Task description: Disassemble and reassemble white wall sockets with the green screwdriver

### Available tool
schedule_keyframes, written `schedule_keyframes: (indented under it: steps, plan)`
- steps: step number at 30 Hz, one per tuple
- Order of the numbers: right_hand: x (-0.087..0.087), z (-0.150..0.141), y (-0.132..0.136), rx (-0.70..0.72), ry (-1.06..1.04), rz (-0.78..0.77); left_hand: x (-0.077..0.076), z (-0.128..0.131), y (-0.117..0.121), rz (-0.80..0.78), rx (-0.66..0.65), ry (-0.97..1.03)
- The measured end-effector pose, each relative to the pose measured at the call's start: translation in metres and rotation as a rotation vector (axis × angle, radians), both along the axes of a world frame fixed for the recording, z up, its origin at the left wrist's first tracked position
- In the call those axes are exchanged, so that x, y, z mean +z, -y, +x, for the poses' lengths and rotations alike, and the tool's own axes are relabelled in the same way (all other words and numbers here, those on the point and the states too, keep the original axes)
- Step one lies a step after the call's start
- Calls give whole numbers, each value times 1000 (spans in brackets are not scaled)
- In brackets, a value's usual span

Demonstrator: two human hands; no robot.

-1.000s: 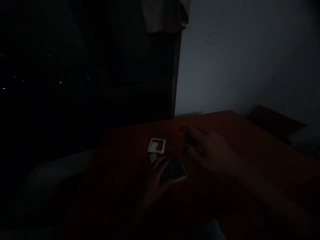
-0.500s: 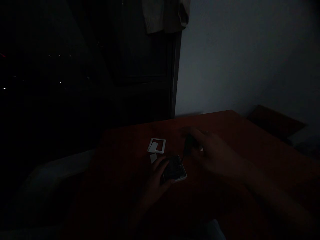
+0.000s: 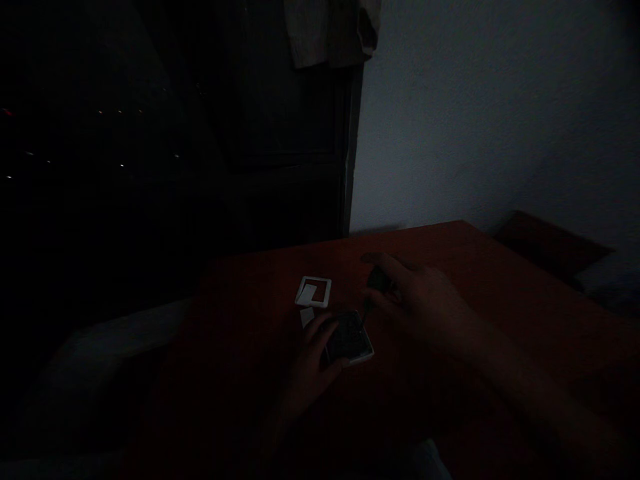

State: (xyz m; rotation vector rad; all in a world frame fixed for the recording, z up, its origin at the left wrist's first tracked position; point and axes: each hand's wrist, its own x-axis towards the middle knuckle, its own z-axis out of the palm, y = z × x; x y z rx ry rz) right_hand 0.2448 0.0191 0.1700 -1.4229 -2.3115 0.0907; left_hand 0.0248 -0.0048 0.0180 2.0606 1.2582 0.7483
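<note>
In very dim light, a square wall switch (image 3: 351,339) lies on the table with its dark inner face up and a pale rim around it. My left hand (image 3: 311,373) grips its left side, fingers on the upper edge and thumb at the lower. A screwdriver with a dark green handle (image 3: 379,280) is held in my right hand (image 3: 423,297), its shaft slanting down to the switch's upper right edge. Up and left of the switch lies a white square frame (image 3: 327,293) with a small white plate (image 3: 309,292) in it. Another white plate (image 3: 307,316) touches or nearly touches my left fingers.
The reddish-brown table (image 3: 440,247) ends at the back against a pale wall (image 3: 450,133). Dark window panes (image 3: 280,100) stand behind on the left, with cloth (image 3: 310,33) hanging at the top. A brown wooden piece (image 3: 555,240) sits beyond the table's right edge.
My right hand's fingers have shifted around the screwdriver's handle, the index finger now reaching out past it. The left hand, switch and white pieces stay where they were.
</note>
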Motion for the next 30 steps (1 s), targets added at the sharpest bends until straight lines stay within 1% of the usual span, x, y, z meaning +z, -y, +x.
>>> schedule_keyframes:
  steps: [2, 3, 4, 7, 9, 10, 13, 15, 16, 19, 21, 22, 26, 27, 28, 30]
  plan:
    - [-1, -1, -1, -83, 69, 48, -1, 0, 0, 7, 9, -5]
    - [-1, -1, -1, -85, 70, 52, -1, 0, 0, 13, 12, -6]
    - [-1, -1, -1, -57, 45, 42, -1, 0, 0, 19, 11, -7]
    - [0, 0, 0, 89, -83, -25, 1, 0, 0, 21, -2, -6]
    - [1, 1, 0, 111, -100, -41, 1, 0, 0, 19, -3, -4]
    - [0, 0, -1, 82, -76, -30, 1, 0, 0, 18, 0, -4]
    - [-2, -2, -3, -66, 49, 52, 0, 0, 1, 16, 12, -12]
    - [-3, -2, -3, -92, 70, 77, 0, 0, 1, 12, 11, -10]
    - [-3, -3, -3, -63, 42, 70, -1, 0, 1, 10, 9, -6]
    - [-3, -2, -2, 95, -106, 20, -1, 0, 1, 7, 3, 1]
    - [-2, -2, -1, 134, -139, -5, -1, 1, 1, 5, 7, -3]
    - [-2, -3, -1, 113, -116, -3, 0, 1, 1, 4, 10, -3]
    - [-3, -5, -1, -53, 35, 81, -1, 0, 0, 5, 7, -1]
    - [-3, -5, -1, -49, 24, 84, -1, 0, 0, 7, 4, -3]
    - [-3, -4, -1, -12, -15, 76, -1, 0, 0, 8, 1, -6]
    - [-4, -3, 0, 113, -118, 37, -1, 0, 0, 9, -6, -13]
